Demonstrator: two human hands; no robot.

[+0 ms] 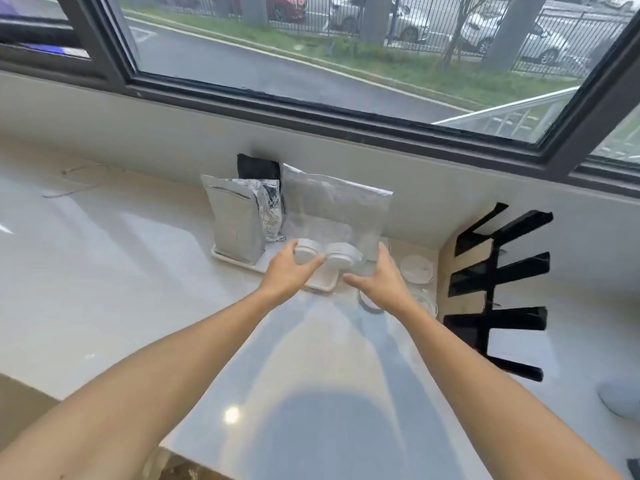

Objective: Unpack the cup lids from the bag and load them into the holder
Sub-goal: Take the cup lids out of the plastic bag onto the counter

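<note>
A clear plastic bag [332, 202] stands against the wall on a white tray [322, 284], with two short stacks of white cup lids at its foot. My left hand [289, 271] grips the left stack of lids [306, 251] between thumb and fingers. My right hand [381, 282] is at the bag's lower right beside the right stack [341, 254], fingers round the plastic there. The black holder [498, 289] with several slanted slots stands to the right on the counter.
A silver foil pouch [237, 226] and a crumpled foil bag [270, 209] stand on the tray's left. Loose round lids [417, 268] lie between the tray and the holder. The window wall runs close behind. A grey object [620, 396] sits at the right edge.
</note>
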